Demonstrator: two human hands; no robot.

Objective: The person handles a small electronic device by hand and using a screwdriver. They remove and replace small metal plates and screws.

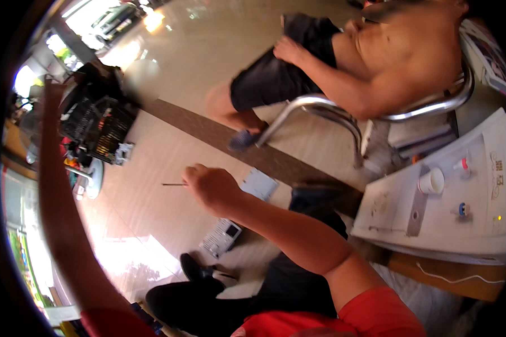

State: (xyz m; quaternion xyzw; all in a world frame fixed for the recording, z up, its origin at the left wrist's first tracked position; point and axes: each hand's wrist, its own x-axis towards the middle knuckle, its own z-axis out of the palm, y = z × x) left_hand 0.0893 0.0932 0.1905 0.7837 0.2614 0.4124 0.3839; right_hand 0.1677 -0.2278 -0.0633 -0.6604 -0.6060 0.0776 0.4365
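Observation:
My right hand [205,185] is closed round one end of a thin metal rod [172,185], perhaps a screwdriver shaft, above the tiled floor. Below it lie a grey metal unit with a dark square on it [222,236] and a flat silver plate [258,182]. My left arm stretches up along the left side; my left hand [52,90] is dark and blurred near the pile of black crates, and its fingers cannot be made out.
Another person [399,50] sits on a chrome-framed chair [444,104]. At right a white-topped table [393,202] bears a paper cup [431,181] and small items. Black crates [95,123] and a white fan base [94,180] stand at left; my legs stretch below.

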